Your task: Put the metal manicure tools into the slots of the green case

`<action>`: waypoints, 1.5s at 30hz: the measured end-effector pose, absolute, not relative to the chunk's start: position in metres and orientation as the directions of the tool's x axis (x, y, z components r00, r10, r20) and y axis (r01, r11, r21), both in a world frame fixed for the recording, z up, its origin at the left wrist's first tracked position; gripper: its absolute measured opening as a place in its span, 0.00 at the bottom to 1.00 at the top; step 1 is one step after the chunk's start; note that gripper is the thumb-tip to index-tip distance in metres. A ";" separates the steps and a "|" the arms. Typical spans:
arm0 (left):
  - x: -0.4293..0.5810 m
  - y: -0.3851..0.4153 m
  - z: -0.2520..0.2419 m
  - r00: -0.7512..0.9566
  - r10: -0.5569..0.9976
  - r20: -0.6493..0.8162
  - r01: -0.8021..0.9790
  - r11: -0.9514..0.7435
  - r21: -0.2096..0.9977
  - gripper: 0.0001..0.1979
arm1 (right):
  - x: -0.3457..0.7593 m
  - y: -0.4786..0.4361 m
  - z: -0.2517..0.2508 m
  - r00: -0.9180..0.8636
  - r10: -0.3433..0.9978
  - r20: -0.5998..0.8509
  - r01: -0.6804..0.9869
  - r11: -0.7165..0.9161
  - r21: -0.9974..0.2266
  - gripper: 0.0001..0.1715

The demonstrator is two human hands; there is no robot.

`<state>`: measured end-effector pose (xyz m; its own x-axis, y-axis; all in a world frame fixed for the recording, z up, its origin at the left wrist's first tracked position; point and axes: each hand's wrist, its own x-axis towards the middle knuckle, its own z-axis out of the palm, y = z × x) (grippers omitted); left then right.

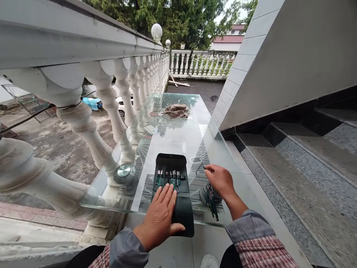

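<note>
Here we go: L hand [160, 212] lies flat, fingers straight and grasping nothing, on the open, black, leather-look case [183, 203] at the near end of the clear glass worktop [178, 139]. Strapped inside: small green-handled metal scissors [158, 181] & silver-and-green nail clippers [178, 175]. R hand [223, 180], right of the case, has its fingers pinched on a thin, dark, looped item [199, 167] (can't ID it, too fine). Just below that wrist, a bunch of slim, dark, loose tools [212, 204] sits by the worktop's near edge. Main risk, prob.: R forearm swings back, clips the bunch & sends it floorward. Also, the case's near flap seems to overhang the edge, so a tug w/ the L palm could drag it off. And a loose pinch might drop the looped item, w/ smooth glass letting it skid.
</note>
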<state>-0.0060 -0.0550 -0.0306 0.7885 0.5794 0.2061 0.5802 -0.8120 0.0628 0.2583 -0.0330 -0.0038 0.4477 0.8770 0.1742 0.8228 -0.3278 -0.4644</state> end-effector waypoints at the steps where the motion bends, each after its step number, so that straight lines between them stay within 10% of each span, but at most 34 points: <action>1: -0.007 -0.055 -0.029 0.793 0.569 0.217 0.571 -0.819 0.058 0.50 | 0.256 -0.027 -0.006 0.443 0.884 0.153 0.833 -0.341 -0.436 0.16; 24: -0.005 -0.058 -0.019 0.749 0.575 0.330 0.576 -0.810 0.104 0.34 | 0.226 -0.116 -0.024 0.221 0.943 0.248 0.914 -0.112 -0.389 0.28; 36: -0.004 -0.056 -0.022 0.765 0.528 0.368 0.548 -0.834 0.057 0.35 | 0.252 -0.117 -0.019 0.278 0.941 0.193 0.751 -0.088 -0.654 0.20; 45: -0.004 -0.056 -0.019 0.766 0.516 0.384 0.537 -0.841 0.061 0.35 | 0.257 -0.101 -0.033 -0.053 0.935 0.350 0.894 0.201 -0.401 0.21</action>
<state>-0.0040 -0.0557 -0.0191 0.7656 0.5163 0.3837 0.5368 -0.8415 0.0613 0.2568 -0.1007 -0.0330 -0.0531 0.9351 0.3504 0.8936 0.2011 -0.4012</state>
